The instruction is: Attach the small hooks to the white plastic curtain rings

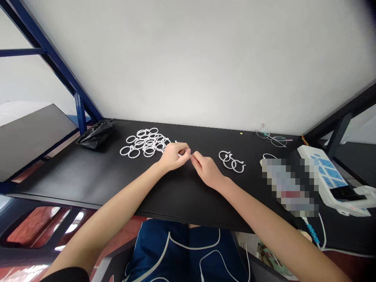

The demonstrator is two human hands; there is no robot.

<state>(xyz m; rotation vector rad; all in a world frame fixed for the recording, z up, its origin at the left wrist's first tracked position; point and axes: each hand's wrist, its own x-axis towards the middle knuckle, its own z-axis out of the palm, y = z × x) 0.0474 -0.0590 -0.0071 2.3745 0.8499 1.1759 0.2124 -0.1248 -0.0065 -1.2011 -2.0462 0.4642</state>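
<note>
My left hand (175, 156) pinches a white plastic curtain ring (180, 155) over the middle of the black desk; the fingers cover most of it. My right hand (207, 169) meets it from the right, its thumb and fingers pressed together at the ring's end. To the left lies a pile of closed white rings (149, 142), several overlapping. On the right are a few opened rings (232, 161) with gaps showing between their ends.
A black plastic bag (96, 134) lies at the desk's back left. Eyeglasses (272, 137) sit at the back right. A blurred-out phone-like object (289, 188) with a cable and a white power strip (331, 178) lie farther right. The wall (190, 66) borders the desk's back edge.
</note>
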